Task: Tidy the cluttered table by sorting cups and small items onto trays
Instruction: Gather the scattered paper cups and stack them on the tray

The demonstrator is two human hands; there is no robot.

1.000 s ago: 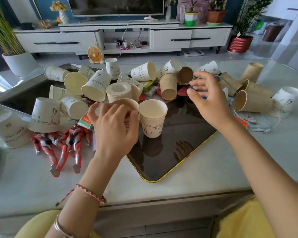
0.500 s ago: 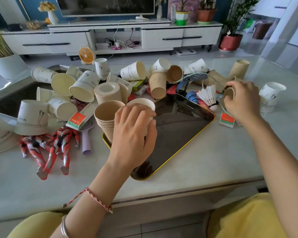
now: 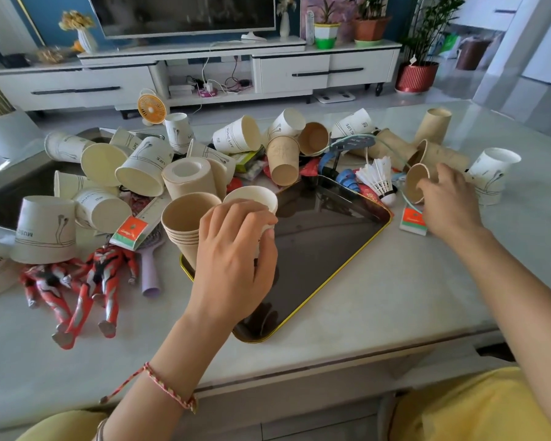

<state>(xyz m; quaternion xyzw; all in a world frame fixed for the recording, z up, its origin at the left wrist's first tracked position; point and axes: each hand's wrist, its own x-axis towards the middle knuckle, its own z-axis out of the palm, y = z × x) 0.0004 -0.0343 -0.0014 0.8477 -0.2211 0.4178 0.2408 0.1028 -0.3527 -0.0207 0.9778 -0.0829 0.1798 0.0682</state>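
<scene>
A black tray with a yellow rim (image 3: 325, 243) lies in the middle of the table. On its left end stands a stack of brown paper cups (image 3: 185, 224). My left hand (image 3: 236, 249) grips a white paper cup (image 3: 252, 195) upright beside that stack, over the tray. My right hand (image 3: 449, 202) reaches to the right of the tray and its fingers curl round a brown paper cup (image 3: 415, 183) lying on its side. Many more white and brown cups (image 3: 143, 170) lie tipped across the far half of the table.
Two red toy figures (image 3: 77, 281) and a lilac hairbrush (image 3: 150, 268) lie left of the tray. A shuttlecock (image 3: 379, 176), a green-orange packet (image 3: 412, 221), blue items and a cord sit near the tray's far right corner. A second dark tray (image 3: 7, 198) lies far left.
My left hand moved from the brown stack to the white cup and holds it beside the stack. My right hand travelled right and took hold of a lying brown cup.
</scene>
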